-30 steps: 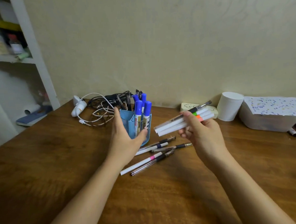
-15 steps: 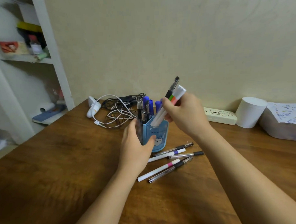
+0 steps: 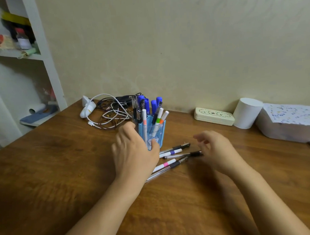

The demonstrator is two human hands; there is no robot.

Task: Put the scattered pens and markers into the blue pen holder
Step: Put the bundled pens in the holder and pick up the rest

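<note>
Your left hand [image 3: 134, 153] is cupped against the near-left side of the blue pen holder [image 3: 154, 133], thumb on its front face and fingers wrapping behind, so it grips the holder, which stands upright on the wooden table [image 3: 56, 173] a little left of centre. The holder carries blue-capped markers [image 3: 146, 104] at the back, a few dark pens [image 3: 136, 109] at its 9 o'clock side, and three white markers [image 3: 158, 117] with pink, green and orange bands leaning toward 1 o'clock. Your right hand [image 3: 215, 148] hovers low over the table at the holder's 4 o'clock, fingers loosely spread and holding nothing, its fingertips just beside the dark grip of a clear pen [image 3: 183, 154]. Five loose pens lie fanned out between your hands: a black-gripped pen [image 3: 178, 147] nearest the holder, a white marker with a purple band [image 3: 171, 153] under it, the clear pen, then a white marker with a pink band [image 3: 163, 165] and another clear pen [image 3: 171, 166] partly hidden under your left wrist. At the holder's 10 o'clock sits a tangle of cables [image 3: 110, 113]; at 3 o'clock, against the wall, a cream case [image 3: 214, 116], a white cylinder [image 3: 246, 113] and a covered white box [image 3: 288, 125].
</note>
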